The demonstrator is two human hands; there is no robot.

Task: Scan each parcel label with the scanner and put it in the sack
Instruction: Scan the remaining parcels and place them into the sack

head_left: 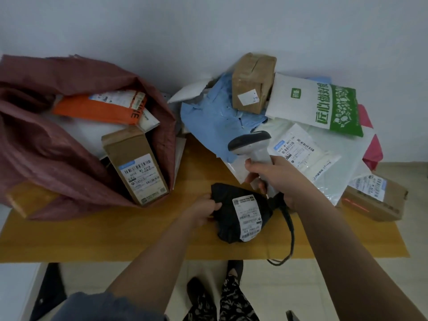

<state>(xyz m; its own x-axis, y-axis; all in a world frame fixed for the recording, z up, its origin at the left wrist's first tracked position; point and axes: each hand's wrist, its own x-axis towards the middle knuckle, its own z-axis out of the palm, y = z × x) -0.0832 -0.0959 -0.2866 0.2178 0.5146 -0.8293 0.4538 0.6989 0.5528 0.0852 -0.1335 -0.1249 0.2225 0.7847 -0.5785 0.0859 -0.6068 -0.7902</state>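
A black soft parcel (228,218) with a white label (249,218) facing up lies on the yellow table (115,235) near the front. My left hand (203,212) grips its left edge. My right hand (275,177) holds the grey handheld scanner (251,144) by its handle just above and behind the parcel; its black cable (289,228) trails off the table edge. The dark red sack (58,163) lies open at the left, holding a long brown box (136,165), an orange parcel (102,107) and a white one.
A heap of parcels fills the right of the table: a blue bag (213,119), a taped brown box (252,84), a white and green bag (324,105), clear bags with labels (298,154), a pink bag (370,154) and a brown box (375,198) at the right edge.
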